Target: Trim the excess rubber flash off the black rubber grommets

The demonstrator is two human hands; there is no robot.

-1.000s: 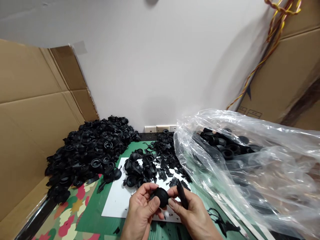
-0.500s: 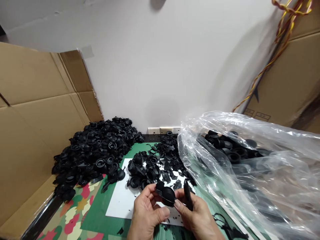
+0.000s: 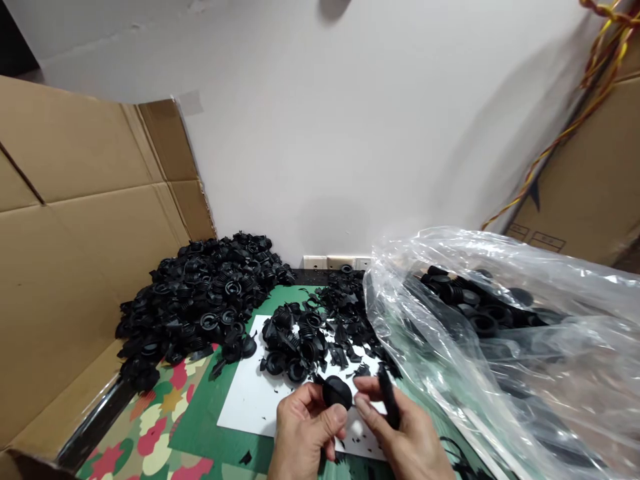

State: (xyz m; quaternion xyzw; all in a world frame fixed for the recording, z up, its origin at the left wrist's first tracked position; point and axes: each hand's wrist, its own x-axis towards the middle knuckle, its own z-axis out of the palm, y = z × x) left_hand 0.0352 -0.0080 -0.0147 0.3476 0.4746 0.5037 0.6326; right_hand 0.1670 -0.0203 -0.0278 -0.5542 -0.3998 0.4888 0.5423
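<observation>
My left hand (image 3: 305, 437) pinches a round black rubber part (image 3: 336, 392) between thumb and fingers, low in the middle of the view. My right hand (image 3: 403, 437) touches the same part with its fingertips and grips a thin black tool (image 3: 388, 398) that stands up from its palm. Both hands hover over a white sheet (image 3: 247, 400) on a green mat. Just beyond them lies a small heap of black rubber parts and trimmed scraps (image 3: 310, 337).
A big pile of black ribbed rubber parts (image 3: 200, 300) lies at the left against a cardboard wall (image 3: 75, 253). A clear plastic bag (image 3: 500, 347) holding more black parts fills the right. White sockets (image 3: 330, 262) sit at the wall's foot. Twisted wires (image 3: 590, 80) hang at the top right.
The view has swung left and slightly down. The black part has been turned between my fingers and now shows a smooth round face. Both hands stay together on it.
</observation>
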